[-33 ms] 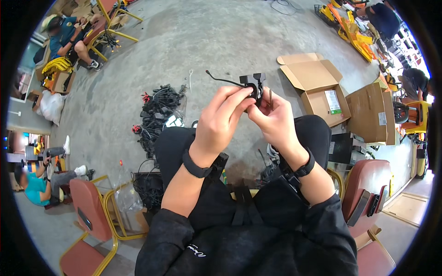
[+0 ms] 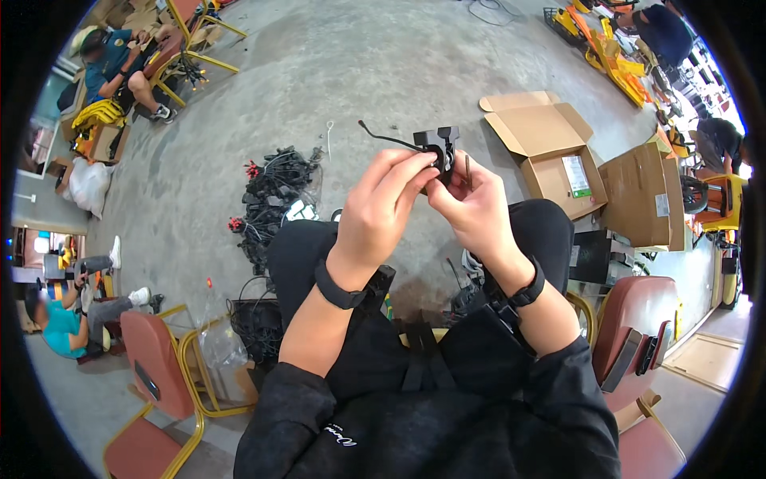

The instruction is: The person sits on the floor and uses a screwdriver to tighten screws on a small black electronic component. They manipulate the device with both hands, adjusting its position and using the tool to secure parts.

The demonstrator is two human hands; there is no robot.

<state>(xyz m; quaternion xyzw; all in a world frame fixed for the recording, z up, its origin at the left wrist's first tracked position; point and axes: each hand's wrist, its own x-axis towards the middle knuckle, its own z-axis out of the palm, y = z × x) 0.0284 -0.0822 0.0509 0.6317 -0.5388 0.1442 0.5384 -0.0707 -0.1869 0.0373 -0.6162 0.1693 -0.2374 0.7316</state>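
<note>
Nearest me, my black sleeves (image 2: pixel 291 407) end at the elbows and my forearms reach forward over my black trousers (image 2: pixel 299 255), a dark wristband (image 2: pixel 339 289) on the left wrist and another dark band (image 2: pixel 529 285) on the right. Beyond my knees, out over the concrete floor (image 2: pixel 375 88), I have the black part (image 2: pixel 437 137) up between both hands. My left hand (image 2: pixel 381 195) has its thumb and fingers pinched together on the part's left side, next to a round dark piece of it; my right hand (image 2: pixel 472 203) is curled in with thumb and fingers closed on its right side. A thin brownish piece (image 2: pixel 467 168) stands up by my right fingers, too small for me to tell what it is. From the part a thin black cable (image 2: pixel 391 140) runs out to the left, its end free in the air. A red-backed chair (image 2: pixel 155 351) stands to my left, another red chair (image 2: pixel 638 319) to my right. Past my left knee lies a heap of black cables (image 2: pixel 279 180) with red bits among them; past my right, an open cardboard box (image 2: pixel 531 128) beside a taller carton (image 2: pixel 638 195). Farther off, a person in a teal shirt (image 2: pixel 112 70) sits at the upper left.
</note>
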